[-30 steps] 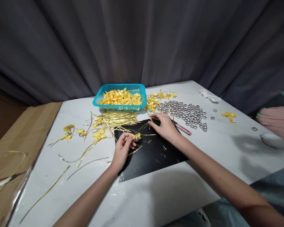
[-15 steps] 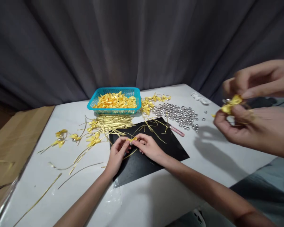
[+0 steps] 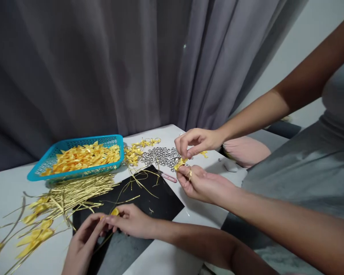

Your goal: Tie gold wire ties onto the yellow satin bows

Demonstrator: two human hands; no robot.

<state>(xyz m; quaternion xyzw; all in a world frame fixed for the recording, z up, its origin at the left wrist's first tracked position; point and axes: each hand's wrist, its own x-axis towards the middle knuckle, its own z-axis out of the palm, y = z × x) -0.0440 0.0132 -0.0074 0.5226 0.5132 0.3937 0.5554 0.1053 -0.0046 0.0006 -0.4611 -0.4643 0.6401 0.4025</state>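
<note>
My left hand point(image 3: 87, 238) and my right hand point(image 3: 133, 222) meet over the black mat point(image 3: 166, 204), fingertips pinched together. Between them is a small yellow satin ribbon piece point(image 3: 115, 211), mostly covered by the fingers, with a thin gold tie hanging below. Left of my hands lie yellow ribbon flowers point(image 3: 36, 236) with gold tails. Just beyond is a pile of gold twist ties point(image 3: 83, 191). A blue plastic basket point(image 3: 34, 173) at the back left holds many yellow ribbon pieces point(image 3: 87, 158).
At right, a co-worker's two hands point(image 3: 199, 183) hold another yellow flower point(image 3: 180, 164) with a gold tie. Silver beads point(image 3: 160, 156) are spread behind them. A pink-handled tool point(image 3: 169, 177) lies by the mat's edge. More yellow flowers point(image 3: 132, 154) sit beside the basket.
The view has swung right, so table and basket appear further left and more of the co-worker shows. My hands stay together on the ribbon piece.
</note>
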